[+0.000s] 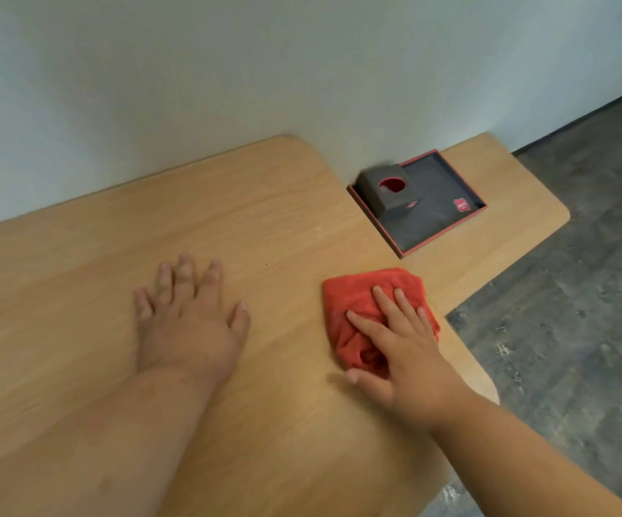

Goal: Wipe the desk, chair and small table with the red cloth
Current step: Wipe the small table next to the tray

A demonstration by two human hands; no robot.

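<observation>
Two bare forearms reach in from the bottom edge, and two hands are on the wooden surface (78, 292). The left hand (190, 319) lies flat, palm down, fingers spread wide, holding nothing. The right hand (402, 352) presses down on one red cloth (354, 296), fingers laid over its top and the thumb curled at its near edge, so the cloth is bunched under the palm. That cloth sits near the right edge of the surface, well apart from the left hand.

Beyond it, on a second, lower wooden top (507, 188) against the wall (302, 69), there is one dark tray (436, 218) with a red rim. One dark tissue box (388, 192) stands in the tray's far left corner, with one round red-edged opening on top and something white showing in it. One small red label marks the tray's right side; its print is too blurred to read. Grey mottled floor (582, 330) fills the right side.
</observation>
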